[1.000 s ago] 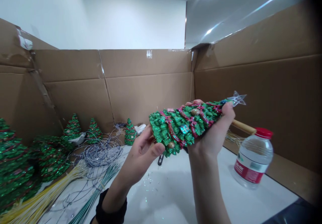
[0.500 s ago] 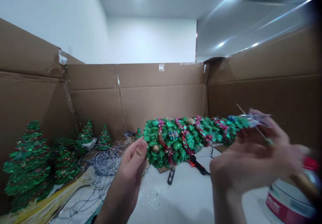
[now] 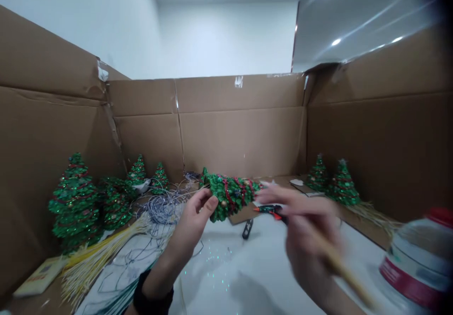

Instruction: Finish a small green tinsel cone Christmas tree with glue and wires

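Note:
A small green glittery Christmas tree ornament (image 3: 231, 194) with red garlands lies on its side in the air, its wide base towards the left. My left hand (image 3: 194, 218) is closed on that base, thumb in front. At the narrow right end, my right hand (image 3: 307, 225) is blurred by motion, fingers near or on the tip; contact cannot be made out. A light wooden stick (image 3: 348, 275) runs through my right hand and slants down to the right; its upper end is hidden.
Glittery trees (image 3: 76, 202) stand left, two more (image 3: 343, 183) right. Tangled wire (image 3: 164, 206) and yellow strands (image 3: 102, 249) lie left. Pliers (image 3: 271, 210) and a black tool (image 3: 247, 228) are on the white surface. A large red-capped bottle (image 3: 419, 253) stands right. Cardboard walls (image 3: 240, 131) surround everything.
The tree ornament has moved farther from the camera and its tip has turned away. My right hand has shifted left, and the wooden stick shows more. The whole view has turned slightly.

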Demonstrator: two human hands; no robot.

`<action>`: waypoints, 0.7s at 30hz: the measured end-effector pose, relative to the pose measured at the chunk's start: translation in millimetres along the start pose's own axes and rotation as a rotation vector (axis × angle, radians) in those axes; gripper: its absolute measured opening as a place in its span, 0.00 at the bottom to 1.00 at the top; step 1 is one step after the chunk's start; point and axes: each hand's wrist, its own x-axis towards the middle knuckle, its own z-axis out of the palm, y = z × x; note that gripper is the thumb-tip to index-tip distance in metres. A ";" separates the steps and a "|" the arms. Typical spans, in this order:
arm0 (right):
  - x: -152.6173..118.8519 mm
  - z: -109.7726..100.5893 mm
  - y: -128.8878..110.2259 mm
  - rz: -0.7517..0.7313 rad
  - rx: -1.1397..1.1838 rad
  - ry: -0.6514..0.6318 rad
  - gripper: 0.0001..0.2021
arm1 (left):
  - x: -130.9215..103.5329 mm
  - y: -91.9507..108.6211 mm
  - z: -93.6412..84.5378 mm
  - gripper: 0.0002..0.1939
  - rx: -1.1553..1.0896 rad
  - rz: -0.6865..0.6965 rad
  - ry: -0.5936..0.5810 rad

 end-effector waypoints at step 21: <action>-108.6 -4.9 98.1 -0.144 -0.502 -0.626 0.12 | -13.0 -111.4 -16.3 0.20 0.107 -0.362 -0.141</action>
